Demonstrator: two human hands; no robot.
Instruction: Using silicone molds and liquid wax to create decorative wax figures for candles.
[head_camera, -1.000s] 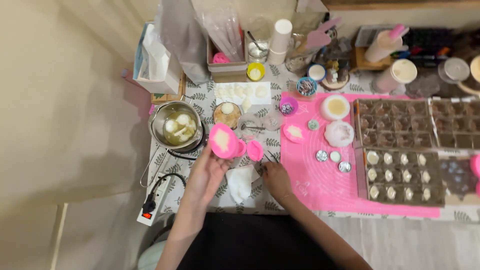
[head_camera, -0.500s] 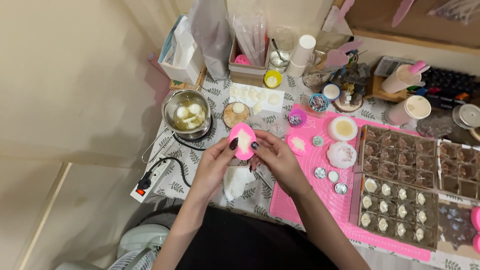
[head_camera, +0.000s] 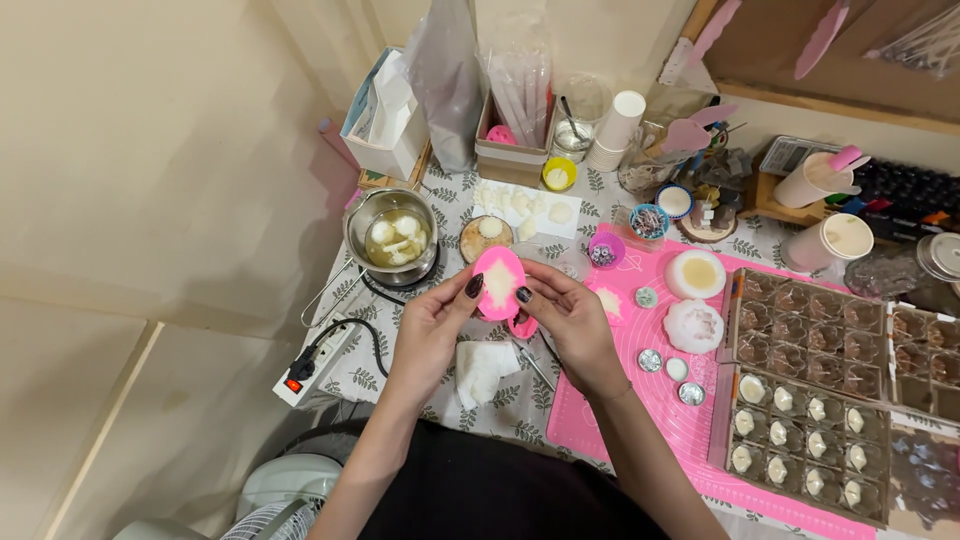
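Observation:
A pink oval silicone mould (head_camera: 498, 281) with a pale wax shape inside is held up over the table between both hands. My left hand (head_camera: 432, 330) grips its left edge, thumb on the rim. My right hand (head_camera: 566, 318) grips its right edge, thumb pressed on the rim too. Just below the mould another small pink mould (head_camera: 522, 326) lies on the table, partly hidden by my right hand. A crumpled white tissue (head_camera: 480, 368) lies under my wrists.
A metal pot (head_camera: 392, 237) of melted wax with white lumps sits on a hotplate at left, a power strip (head_camera: 312, 364) below it. A pink mat (head_camera: 640, 400) holds small moulds and tins. Compartment trays (head_camera: 810, 400) fill the right. Cups, boxes and jars crowd the back.
One second ago my left hand alone held the mould while my right hand rested on the table. My right hand has since come up and gripped the mould's right edge; the view has shifted.

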